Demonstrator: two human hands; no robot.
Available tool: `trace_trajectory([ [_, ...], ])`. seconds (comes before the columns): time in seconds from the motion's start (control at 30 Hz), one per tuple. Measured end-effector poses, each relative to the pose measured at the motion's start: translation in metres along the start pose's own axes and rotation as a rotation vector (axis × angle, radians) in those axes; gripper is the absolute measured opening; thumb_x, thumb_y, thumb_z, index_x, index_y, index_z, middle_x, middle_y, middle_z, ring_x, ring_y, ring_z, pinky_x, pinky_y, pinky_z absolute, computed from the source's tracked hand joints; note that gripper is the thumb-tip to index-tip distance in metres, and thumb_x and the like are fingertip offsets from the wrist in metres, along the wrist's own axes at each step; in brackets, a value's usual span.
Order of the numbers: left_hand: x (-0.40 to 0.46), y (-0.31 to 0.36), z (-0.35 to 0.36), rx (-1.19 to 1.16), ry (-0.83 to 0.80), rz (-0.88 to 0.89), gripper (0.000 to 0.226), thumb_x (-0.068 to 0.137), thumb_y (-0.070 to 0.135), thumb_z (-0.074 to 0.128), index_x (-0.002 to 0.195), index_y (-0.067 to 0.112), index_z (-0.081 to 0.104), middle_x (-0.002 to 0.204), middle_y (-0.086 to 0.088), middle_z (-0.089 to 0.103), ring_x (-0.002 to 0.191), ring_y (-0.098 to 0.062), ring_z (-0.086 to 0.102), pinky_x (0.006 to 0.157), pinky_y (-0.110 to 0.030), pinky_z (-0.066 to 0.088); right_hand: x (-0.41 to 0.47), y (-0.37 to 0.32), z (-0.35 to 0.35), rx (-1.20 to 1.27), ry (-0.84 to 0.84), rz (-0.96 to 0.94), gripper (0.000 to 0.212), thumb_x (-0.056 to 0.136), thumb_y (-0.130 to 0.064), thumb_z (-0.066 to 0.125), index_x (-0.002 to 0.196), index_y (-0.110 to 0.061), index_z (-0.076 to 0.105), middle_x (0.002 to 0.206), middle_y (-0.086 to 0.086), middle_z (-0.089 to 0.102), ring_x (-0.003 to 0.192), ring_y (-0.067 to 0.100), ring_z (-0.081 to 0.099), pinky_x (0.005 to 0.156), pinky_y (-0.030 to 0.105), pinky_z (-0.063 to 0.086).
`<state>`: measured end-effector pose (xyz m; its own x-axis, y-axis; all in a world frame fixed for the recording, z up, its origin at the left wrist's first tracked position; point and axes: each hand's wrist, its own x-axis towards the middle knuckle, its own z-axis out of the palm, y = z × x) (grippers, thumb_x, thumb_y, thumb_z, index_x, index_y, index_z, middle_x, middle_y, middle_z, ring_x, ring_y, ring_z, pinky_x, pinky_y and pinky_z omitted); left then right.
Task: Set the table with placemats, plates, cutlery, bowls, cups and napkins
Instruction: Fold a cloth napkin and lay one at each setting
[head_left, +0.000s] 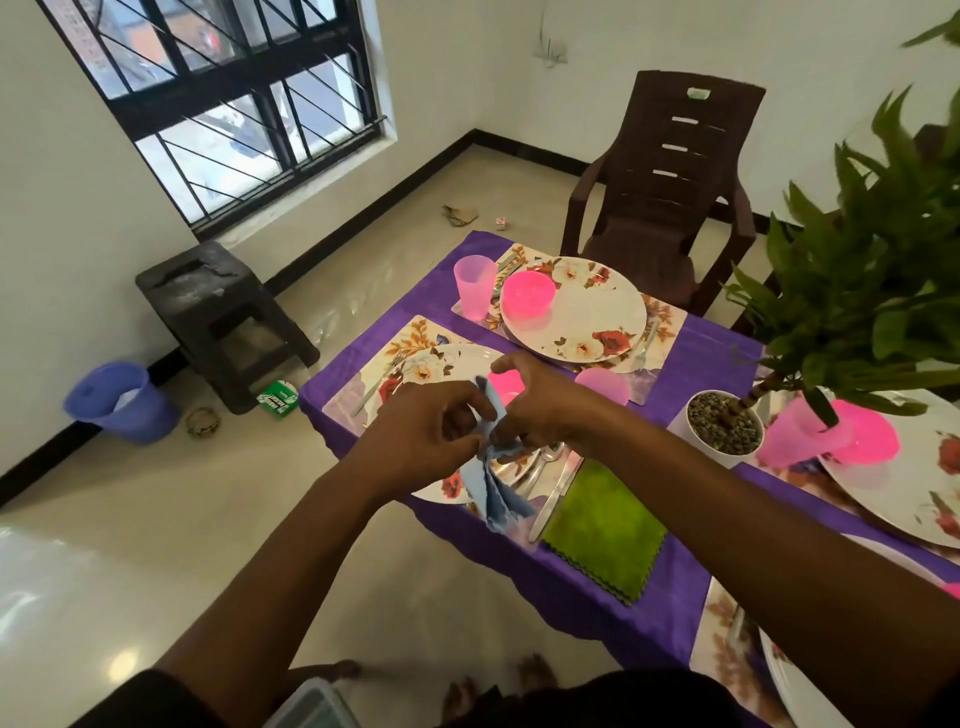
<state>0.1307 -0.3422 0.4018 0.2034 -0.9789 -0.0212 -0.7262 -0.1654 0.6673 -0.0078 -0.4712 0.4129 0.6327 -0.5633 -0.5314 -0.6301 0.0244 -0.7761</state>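
Note:
Both hands hold a light blue napkin (500, 494) above the near-left place setting. My left hand (431, 436) pinches its bunched middle and my right hand (540, 400) grips its upper part; the lower end fans out downward. Beneath them lie a floral placemat (410, 338), a floral plate (441, 358), a pink bowl (506, 387) partly hidden, and a knife (553, 501) with spoons beside it. A green napkin (605, 527) lies flat to the right of the knife. The far setting has a plate (587, 317), a pink bowl (529, 293) and a pale pink cup (474, 286).
A potted plant in a white pot (724, 428) stands on the purple tablecloth (696, 364) at right, leaves overhanging a third setting with a pink cup (800, 436). A brown chair (660, 197) stands behind the table. On the floor left are a dark stool (218, 312) and a blue bucket (122, 402).

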Motion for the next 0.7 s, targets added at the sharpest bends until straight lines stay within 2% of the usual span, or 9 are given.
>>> trace_trajectory([
  [0.1, 0.005, 0.001, 0.004, -0.035, 0.013, -0.024, 0.033, 0.085, 0.026, 0.084, 0.093, 0.047, 0.059, 0.085, 0.025, 0.068, 0.078, 0.006, 0.069, 0.07, -0.009, 0.056, -0.001, 0.001, 0.005, -0.053, 0.03, -0.033, 0.084, 0.07, 0.001, 0.088, 0.132, -0.028, 0.038, 0.096, 0.01, 0.063, 0.074, 0.021, 0.068, 0.045, 0.021, 0.051],
  [0.23, 0.011, -0.006, 0.004, -0.124, 0.001, -0.021, 0.02, 0.087, 0.02, 0.082, 0.097, 0.034, 0.075, 0.094, 0.017, 0.076, 0.084, 0.001, 0.072, 0.082, -0.023, 0.063, -0.001, 0.002, 0.007, -0.009, 0.127, -0.091, 0.069, 0.078, -0.008, 0.086, 0.126, -0.026, 0.038, 0.098, 0.011, 0.064, 0.074, 0.021, 0.068, 0.047, 0.022, 0.051],
  [0.3, 0.011, -0.01, 0.001, -0.207, 0.005, -0.029, 0.025, 0.087, 0.011, 0.081, 0.102, 0.031, 0.077, 0.097, 0.013, 0.078, 0.087, -0.003, 0.074, 0.083, -0.025, 0.063, -0.002, 0.003, 0.005, 0.055, 0.189, -0.107, 0.064, 0.08, -0.014, 0.087, 0.124, -0.024, 0.041, 0.103, 0.013, 0.066, 0.081, 0.022, 0.069, 0.049, 0.022, 0.05],
  [0.4, 0.014, -0.013, -0.005, -0.304, 0.029, -0.039, 0.032, 0.086, -0.002, 0.077, 0.108, 0.022, 0.078, 0.1, 0.006, 0.08, 0.091, -0.009, 0.076, 0.087, -0.028, 0.063, -0.005, 0.005, 0.0, 0.247, 0.238, -0.115, 0.057, 0.079, -0.006, 0.084, 0.121, -0.022, 0.049, 0.103, 0.012, 0.069, 0.086, 0.023, 0.07, 0.057, 0.029, 0.056],
  [0.47, 0.016, -0.013, -0.007, -0.332, 0.089, -0.045, 0.022, 0.089, 0.005, 0.078, 0.108, 0.015, 0.079, 0.102, 0.003, 0.08, 0.091, -0.013, 0.077, 0.087, -0.033, 0.063, -0.008, 0.006, -0.001, 0.358, 0.226, -0.124, 0.049, 0.078, -0.001, 0.082, 0.115, -0.019, 0.055, 0.104, 0.012, 0.072, 0.092, 0.025, 0.072, 0.065, 0.031, 0.059],
  [0.57, 0.017, -0.013, -0.009, -0.322, 0.174, -0.042, 0.016, 0.091, 0.017, 0.078, 0.106, 0.013, 0.079, 0.097, 0.001, 0.079, 0.085, -0.015, 0.076, 0.084, -0.038, 0.065, -0.011, 0.009, 0.002, 0.531, 0.172, -0.145, 0.029, 0.08, 0.003, 0.081, 0.102, -0.01, 0.068, 0.099, 0.013, 0.076, 0.093, 0.029, 0.075, 0.069, 0.031, 0.061],
  [0.63, 0.016, -0.013, -0.009, -0.301, 0.198, -0.026, 0.014, 0.092, 0.019, 0.077, 0.104, 0.013, 0.079, 0.096, 0.002, 0.078, 0.083, -0.016, 0.076, 0.084, -0.039, 0.065, -0.012, 0.011, 0.006, 0.587, 0.134, -0.145, 0.017, 0.083, -0.001, 0.08, 0.097, -0.007, 0.073, 0.093, 0.009, 0.077, 0.09, 0.028, 0.075, 0.073, 0.036, 0.06],
  [0.7, 0.019, -0.011, -0.008, -0.254, 0.241, -0.017, 0.01, 0.092, 0.022, 0.076, 0.101, 0.018, 0.079, 0.098, 0.004, 0.077, 0.087, -0.016, 0.073, 0.085, -0.038, 0.064, -0.013, 0.013, 0.007, 0.553, 0.165, -0.143, 0.014, 0.085, -0.009, 0.081, 0.098, -0.009, 0.076, 0.093, 0.008, 0.078, 0.088, 0.028, 0.075, 0.074, 0.042, 0.055],
])
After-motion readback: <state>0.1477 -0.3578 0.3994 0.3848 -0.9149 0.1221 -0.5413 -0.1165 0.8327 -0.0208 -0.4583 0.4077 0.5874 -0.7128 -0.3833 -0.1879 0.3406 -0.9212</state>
